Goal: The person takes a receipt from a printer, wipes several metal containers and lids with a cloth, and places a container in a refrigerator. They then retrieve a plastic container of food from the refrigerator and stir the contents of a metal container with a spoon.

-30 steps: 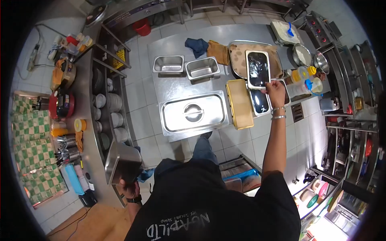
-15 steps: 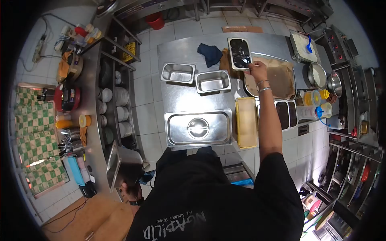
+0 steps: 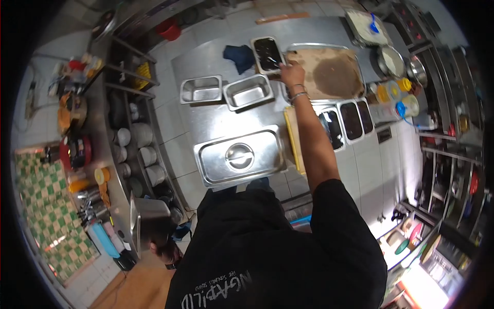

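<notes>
Right hand (image 3: 291,72) pinches the dark-filled pan (image 3: 267,53) by its corner, upper centre.
Pan's long axis near-vertical in frame; left hand (image 3: 163,248) clutches steel pan (image 3: 146,220).

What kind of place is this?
Most likely a restaurant kitchen: a steel worktable holds metal food pans, bowls sit stacked on shelves, the left hand grips a steel pan and the right hand a dark tray.

Worktable (image 3: 216,121), lidded pan (image 3: 239,157): shiny brushed metal. Narrow pan (image 3: 266,51): glossy film, probably plastic. Cloth (image 3: 237,53): matt.
</notes>
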### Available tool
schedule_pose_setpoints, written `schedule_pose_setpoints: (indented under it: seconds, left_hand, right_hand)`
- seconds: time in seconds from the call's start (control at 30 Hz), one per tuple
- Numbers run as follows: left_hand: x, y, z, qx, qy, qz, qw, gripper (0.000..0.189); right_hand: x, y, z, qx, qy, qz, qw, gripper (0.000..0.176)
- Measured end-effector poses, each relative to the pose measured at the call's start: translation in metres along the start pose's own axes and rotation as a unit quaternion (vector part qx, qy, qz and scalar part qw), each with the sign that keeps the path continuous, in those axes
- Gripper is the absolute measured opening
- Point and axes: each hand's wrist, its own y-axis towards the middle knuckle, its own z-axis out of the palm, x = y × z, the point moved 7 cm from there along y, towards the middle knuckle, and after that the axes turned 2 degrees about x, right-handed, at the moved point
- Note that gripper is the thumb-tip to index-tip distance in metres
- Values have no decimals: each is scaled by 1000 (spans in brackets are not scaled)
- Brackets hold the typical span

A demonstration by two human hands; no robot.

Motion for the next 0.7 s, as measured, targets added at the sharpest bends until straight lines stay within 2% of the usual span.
schedule_pose_setpoints:
  seconds: [0.07, 0.1, 0.13, 0.2, 0.23, 0.27, 0.3, 0.33, 0.37, 0.4, 0.43, 0.47, 0.5, 0.53, 0.6, 0.67, 0.7]
  left_hand:
    - [-5, 9, 20, 13, 12, -15, 1000, 55]
    - [-11, 16, 34, 31, 37, 9, 999, 55]
    - [-14, 20, 43, 51, 60, 35, 996, 55]
    - [-15, 29, 32, 68, 65, 38, 995, 56]
    - [-16, 30, 28, 80, 71, 48, 993, 56]
    - [-15, 30, 35, 82, 70, 43, 993, 56]
    - [-15, 31, 50, 85, 57, 43, 994, 57]
    - [-12, 32, 60, 88, 46, 42, 994, 58]
    - [-5, 34, 64, 91, 47, 38, 994, 58]
    - [0, 36, 67, 96, 18, 22, 995, 59]
    - [3, 37, 67, 100, -10, 8, 995, 60]
    - [5, 41, 69, 103, -9, 8, 995, 60]
    - [11, 47, 70, 104, 10, -7, 994, 62]
    - [15, 51, 66, 107, 29, -22, 994, 64]
    - [16, 64, 72, 154, 64, 10, 986, 67]
    - [19, 73, 101, 233, 35, -51, 971, 68]
    - [20, 85, 100, 234, 28, 1, 972, 71]
  right_hand:
    - [28, -44, -44, -52, 85, -16, 995, 39]
    - [36, -72, -65, -50, 146, -7, 988, 41]
    - [39, -105, -85, -49, 208, 0, 977, 42]
    - [17, -179, -113, -131, 251, 7, 959, 42]
    - [9, -223, -132, -165, 268, 83, 946, 52]
    - [-8, -258, -142, -210, 227, 119, 943, 68]
    - [-44, -292, -138, -233, 196, 176, 936, 77]
    - [-68, -308, -131, -235, 192, 177, 936, 77]
    - [-105, -332, -116, -240, 264, 305, 883, 75]
    - [-128, -356, -105, -240, 331, 427, 807, 73]
    - [-140, -365, -107, -241, 330, 431, 805, 73]
    - [-146, -361, -88, -127, 456, 448, 758, 69]
    - [-142, -357, -71, -10, 568, 449, 690, 65]
    - [-148, -358, -70, -13, 570, 446, 690, 65]
    - [-149, -351, -58, 27, 624, 392, 675, 57]
    - [-155, -360, -59, 28, 636, 389, 666, 55]
    - [-156, -364, -59, 38, 642, 388, 660, 53]
